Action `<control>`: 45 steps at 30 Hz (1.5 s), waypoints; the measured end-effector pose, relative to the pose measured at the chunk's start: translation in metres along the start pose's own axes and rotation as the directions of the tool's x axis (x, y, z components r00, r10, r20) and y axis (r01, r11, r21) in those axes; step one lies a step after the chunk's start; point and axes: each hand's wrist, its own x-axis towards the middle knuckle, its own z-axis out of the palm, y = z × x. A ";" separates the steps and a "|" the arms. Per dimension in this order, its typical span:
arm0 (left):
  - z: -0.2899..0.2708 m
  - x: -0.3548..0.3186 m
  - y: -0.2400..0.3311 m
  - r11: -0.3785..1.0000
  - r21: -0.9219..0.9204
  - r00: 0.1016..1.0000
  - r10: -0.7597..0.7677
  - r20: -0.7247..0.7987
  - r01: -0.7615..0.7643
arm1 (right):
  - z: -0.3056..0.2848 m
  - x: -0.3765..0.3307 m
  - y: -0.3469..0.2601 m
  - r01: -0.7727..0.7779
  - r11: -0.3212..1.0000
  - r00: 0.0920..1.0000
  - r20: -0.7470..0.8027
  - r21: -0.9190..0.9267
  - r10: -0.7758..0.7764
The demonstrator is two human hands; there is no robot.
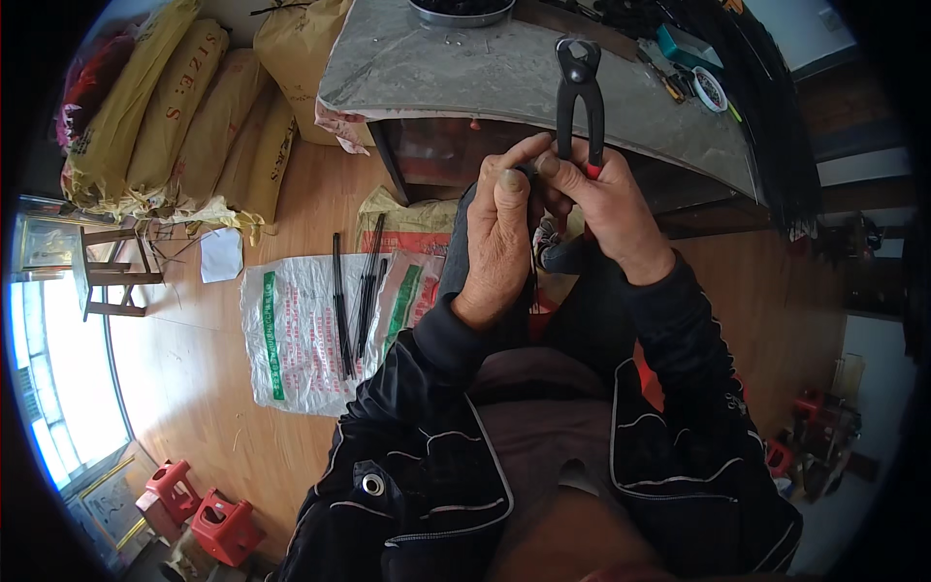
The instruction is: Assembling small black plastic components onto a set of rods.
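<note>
My right hand [611, 199] is closed round a pair of end-cutting pincers [579, 92] with black jaws and red-covered handles. The pincers' head points away from me, above the near edge of the grey table [436, 68]. Close beside it, my left hand [497, 233] is closed, thumb and fingers pinched together at a small dark piece [527, 169]. The fingertips of both hands meet around that piece, and most of it is hidden, so its kind cannot be made out. Both hands are over my lap.
Several thin black rods [341, 306] lie on a white woven sack [291, 330] on the floor at left. Large yellow sacks [184, 116] stand farther back. A metal bowl [461, 12], a teal box [690, 48] and a small white bowl [710, 89] are on the table.
</note>
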 end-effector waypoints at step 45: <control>0.009 0.004 0.004 0.938 0.149 0.950 -0.305 -0.069 0.312 | -0.042 -0.076 -0.078 -0.724 0.684 0.599 0.409 -0.091 0.688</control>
